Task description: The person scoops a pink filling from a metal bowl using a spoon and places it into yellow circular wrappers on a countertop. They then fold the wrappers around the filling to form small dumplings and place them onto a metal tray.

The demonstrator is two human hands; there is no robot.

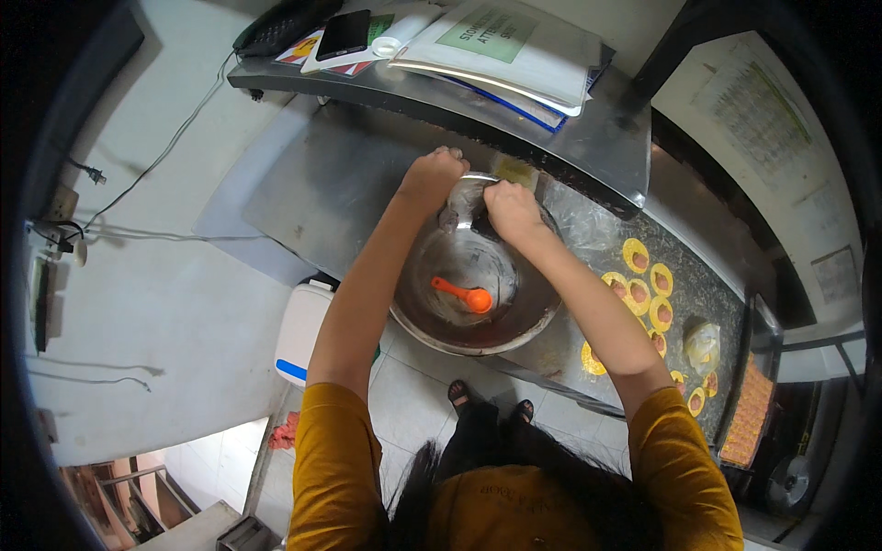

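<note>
A large steel mixing bowl (432, 335) lies in front of me, with brownish smears on its inner wall. Inside it rests an orange measuring scoop (477, 299), its handle pointing left. My left hand (435, 175) is closed at the bowl's far left rim. Just to its right, my right hand (514, 210) is also closed, over the far rim. Between and below the hands is a shiny, partly dark patch; whether it is clear plastic or a reflection I cannot tell. What the fingers hold is hidden.
Yellow rounds topped with pinkish filling (638, 292) lie on the dark counter to the right, beside a knotted plastic bag (703, 349) and a tray of orange-brown pieces (746, 413). A steel shelf (606, 151) with folders and a phone overhangs the far side. A white bin (303, 331) stands left.
</note>
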